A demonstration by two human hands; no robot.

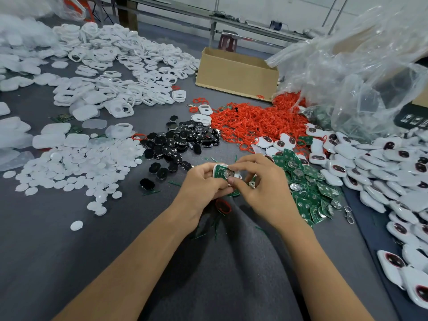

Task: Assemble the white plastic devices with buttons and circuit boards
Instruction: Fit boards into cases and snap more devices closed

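Note:
My left hand [203, 181] grips a white plastic shell [216, 169] with a green circuit board [220, 171] lying in it. My right hand [259, 181] pinches the same piece from the right, fingertips and thumb on the round metal cell [229, 174] of the board. Both hands meet above the grey table at centre. A pile of green circuit boards [308, 186] lies just right of my right hand. Black buttons [180, 142] are heaped ahead of my hands, and red rubber rings [252, 123] beyond them. One red ring [223, 206] lies under my wrists.
White round discs [76, 167] spread at the left, white shell halves [115, 66] heaped at the far left. Assembled white devices [382, 172] crowd the right side. A cardboard box [236, 75] and a clear plastic bag [361, 72] stand at the back right.

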